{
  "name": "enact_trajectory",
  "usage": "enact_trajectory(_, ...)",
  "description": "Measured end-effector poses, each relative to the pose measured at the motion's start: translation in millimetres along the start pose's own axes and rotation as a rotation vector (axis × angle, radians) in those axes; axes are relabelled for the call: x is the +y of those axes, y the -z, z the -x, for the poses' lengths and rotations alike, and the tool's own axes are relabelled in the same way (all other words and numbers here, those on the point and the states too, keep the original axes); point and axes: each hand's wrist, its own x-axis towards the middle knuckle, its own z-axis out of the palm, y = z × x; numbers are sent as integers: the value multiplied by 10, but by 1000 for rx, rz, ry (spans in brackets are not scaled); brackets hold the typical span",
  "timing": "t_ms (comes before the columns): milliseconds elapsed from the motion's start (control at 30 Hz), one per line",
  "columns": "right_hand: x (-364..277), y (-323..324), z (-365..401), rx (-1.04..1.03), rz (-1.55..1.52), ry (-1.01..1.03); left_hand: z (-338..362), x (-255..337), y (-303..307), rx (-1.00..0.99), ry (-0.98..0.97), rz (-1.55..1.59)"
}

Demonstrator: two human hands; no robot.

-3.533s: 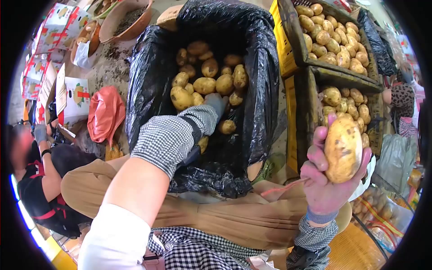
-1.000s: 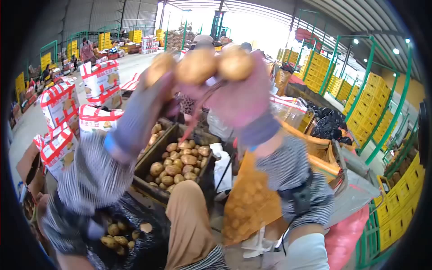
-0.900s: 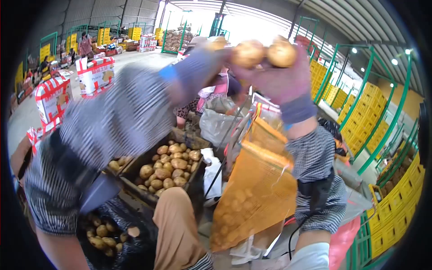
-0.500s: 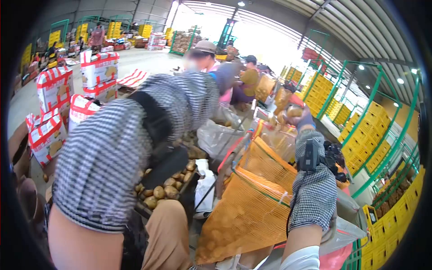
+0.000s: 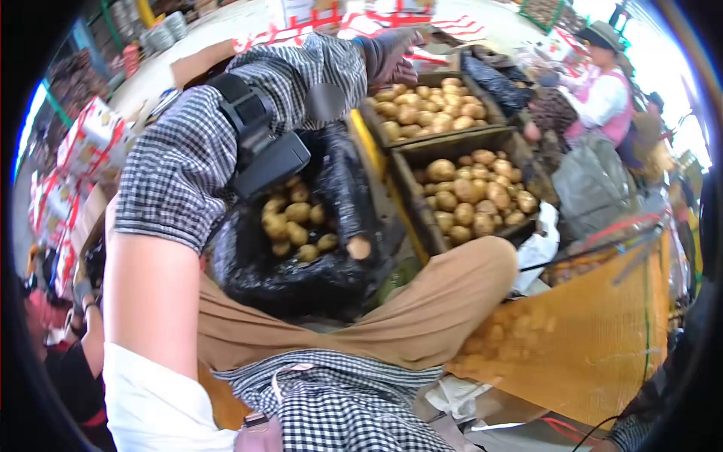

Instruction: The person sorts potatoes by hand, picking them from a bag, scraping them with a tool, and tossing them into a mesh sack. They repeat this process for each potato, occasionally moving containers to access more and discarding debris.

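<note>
My left hand (image 5: 392, 57), in a purple-grey glove, reaches out past the far left corner of a crate of potatoes (image 5: 425, 109). Its fingers look spread, and nothing shows in them. A second crate of potatoes (image 5: 474, 192) stands nearer to my knee. Below my left forearm, a container lined with a black plastic bag (image 5: 294, 290) holds several potatoes (image 5: 297, 222). My right hand is out of view; only a dark checked sleeve (image 5: 648, 407) shows at the lower right edge. An orange mesh bag (image 5: 580, 339) with potatoes inside lies beside my right leg.
Red-and-white boxes (image 5: 98, 143) stand at the left. A person in a pink vest (image 5: 602, 98) sits at the upper right, near a grey plastic bag (image 5: 595, 181). Another person's arm (image 5: 92, 331) shows at the left edge.
The view has swung left and down, bringing the crates and black-lined container into sight. My right hand, earlier by potatoes at the mesh bags, has left the view. My left hand now shows.
</note>
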Motion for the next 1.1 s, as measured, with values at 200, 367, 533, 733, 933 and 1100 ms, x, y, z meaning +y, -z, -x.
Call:
enact_trajectory(200,2179,-1511,-57,-160,122,78,454,-1245,1070,51,314,-185)
enact_trajectory(367,3887,-1666,-384,-19,-95,-211,757,-2484,2004,58,369,-1132)
enact_trajectory(533,4914,-1386,-667,46,-156,-436,1136,-3438,2283,-475,112,-1961)
enact_trajectory(733,5062,-1358,-769,129,-91,-523,902,-4545,2347,-426,96,-1975)
enact_trajectory(933,5111,-1341,-745,46,-98,-595,938,-3737,2187,-388,310,-1605)
enact_trajectory(1100,5251,-1406,-676,5,-94,-638,1327,-3007,1843,-5,-52,-609)
